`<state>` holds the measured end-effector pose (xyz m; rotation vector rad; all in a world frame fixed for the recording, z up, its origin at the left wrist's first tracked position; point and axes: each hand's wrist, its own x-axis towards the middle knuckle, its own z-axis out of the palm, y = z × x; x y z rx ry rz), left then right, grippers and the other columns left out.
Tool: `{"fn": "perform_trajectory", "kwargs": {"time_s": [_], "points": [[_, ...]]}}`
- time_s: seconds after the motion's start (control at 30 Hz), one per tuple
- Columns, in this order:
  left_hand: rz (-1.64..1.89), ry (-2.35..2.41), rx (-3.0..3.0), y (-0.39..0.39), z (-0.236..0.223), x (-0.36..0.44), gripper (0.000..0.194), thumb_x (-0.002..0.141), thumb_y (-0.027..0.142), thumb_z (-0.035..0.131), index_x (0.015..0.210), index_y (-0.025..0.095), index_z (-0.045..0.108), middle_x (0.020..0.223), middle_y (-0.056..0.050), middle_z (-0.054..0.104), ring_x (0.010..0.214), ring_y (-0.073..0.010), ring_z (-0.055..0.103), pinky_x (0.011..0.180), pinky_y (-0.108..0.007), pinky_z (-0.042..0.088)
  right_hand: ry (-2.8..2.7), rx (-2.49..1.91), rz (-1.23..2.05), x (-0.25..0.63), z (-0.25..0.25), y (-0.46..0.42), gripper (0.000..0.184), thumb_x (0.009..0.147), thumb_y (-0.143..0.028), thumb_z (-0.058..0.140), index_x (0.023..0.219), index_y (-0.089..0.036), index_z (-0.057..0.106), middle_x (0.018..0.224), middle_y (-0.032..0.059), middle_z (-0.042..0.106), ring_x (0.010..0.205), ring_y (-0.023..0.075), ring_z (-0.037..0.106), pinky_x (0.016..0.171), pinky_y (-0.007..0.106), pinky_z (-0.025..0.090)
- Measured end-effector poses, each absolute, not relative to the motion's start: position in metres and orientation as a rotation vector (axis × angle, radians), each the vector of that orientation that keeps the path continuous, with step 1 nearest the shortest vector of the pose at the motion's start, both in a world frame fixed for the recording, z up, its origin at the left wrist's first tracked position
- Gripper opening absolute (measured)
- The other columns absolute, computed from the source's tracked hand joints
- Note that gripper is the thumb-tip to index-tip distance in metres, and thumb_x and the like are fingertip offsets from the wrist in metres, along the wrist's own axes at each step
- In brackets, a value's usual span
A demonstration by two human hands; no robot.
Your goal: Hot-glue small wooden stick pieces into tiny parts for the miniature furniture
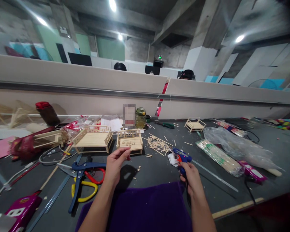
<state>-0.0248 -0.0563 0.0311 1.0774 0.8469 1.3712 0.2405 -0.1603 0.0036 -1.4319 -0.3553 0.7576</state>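
Observation:
My right hand (pixel 190 175) is wrapped round the handle of a blue glue gun (pixel 183 156), with a long clear glue stick (pixel 215 175) coming out of its back end. The gun's tip points left, over a crumpled white scrap (pixel 172 160). My left hand (pixel 117 162) is closed in a pinch in front of a small wooden model bench (pixel 132 141); whatever its fingertips hold is too small to make out. Tiny wooden bits lie on the bench's seat. Between the bench and the gun spreads a pile of short wooden sticks (pixel 158 144).
A larger wooden model bed (pixel 93 141) stands left, another small model (pixel 195 124) back right. Blue cutters (pixel 78 177) and yellow-handled scissors (pixel 85 191) lie left. Packed sticks (pixel 218 158) lie right; a purple cloth (pixel 152 206) is in front. A low partition (pixel 87 103) runs behind.

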Motion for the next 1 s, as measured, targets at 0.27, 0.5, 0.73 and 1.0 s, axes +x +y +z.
{"fn": "perform_trajectory", "kwargs": {"time_s": [0.27, 0.5, 0.73, 1.0], "points": [[1.371, 0.853, 1.062, -0.057, 0.032, -0.025, 0.026, 0.067, 0.031, 0.08, 0.087, 0.015, 0.075, 0.069, -0.001, 0.066, 0.063, -0.0112, 0.056, 0.06, -0.022, 0.049, -0.325, -1.267, 0.836, 0.234, 0.026, -0.163, 0.038, 0.055, -0.031, 0.076, 0.085, -0.017, 0.058, 0.073, -0.0002, 0.066, 0.055, 0.0125, 0.06, 0.043, 0.02, 0.049], [1.387, 0.871, 1.055, -0.056, 0.033, -0.025, 0.027, 0.064, 0.032, 0.081, 0.086, 0.016, 0.076, 0.076, -0.003, 0.07, 0.061, -0.0115, 0.057, 0.059, -0.024, 0.05, -0.698, -1.082, 0.949, 0.19, 0.061, -0.16, 0.039, 0.067, -0.032, 0.075, 0.098, -0.021, 0.053, 0.06, -0.0053, 0.058, 0.045, 0.0085, 0.045, 0.038, 0.017, 0.035], [1.422, 0.897, 1.022, -0.055, 0.029, -0.027, 0.026, 0.063, 0.03, 0.082, 0.085, 0.017, 0.076, 0.075, -0.002, 0.071, 0.062, -0.0116, 0.058, 0.06, -0.023, 0.051, -0.912, -1.106, 1.122, 0.148, 0.04, -0.14, 0.043, 0.078, -0.054, 0.065, 0.095, -0.015, 0.065, 0.05, -0.0058, 0.048, 0.041, 0.0059, 0.032, 0.036, 0.016, 0.027], [1.445, 0.926, 1.026, -0.054, 0.027, -0.024, 0.028, 0.063, 0.03, 0.081, 0.086, 0.016, 0.077, 0.08, -0.005, 0.073, 0.061, -0.0122, 0.059, 0.059, -0.024, 0.051, -1.06, -1.119, 1.131, 0.136, 0.026, -0.14, 0.043, 0.085, -0.055, 0.057, 0.091, -0.013, 0.064, 0.048, -0.0064, 0.044, 0.041, 0.0062, 0.033, 0.04, 0.017, 0.028]]}}
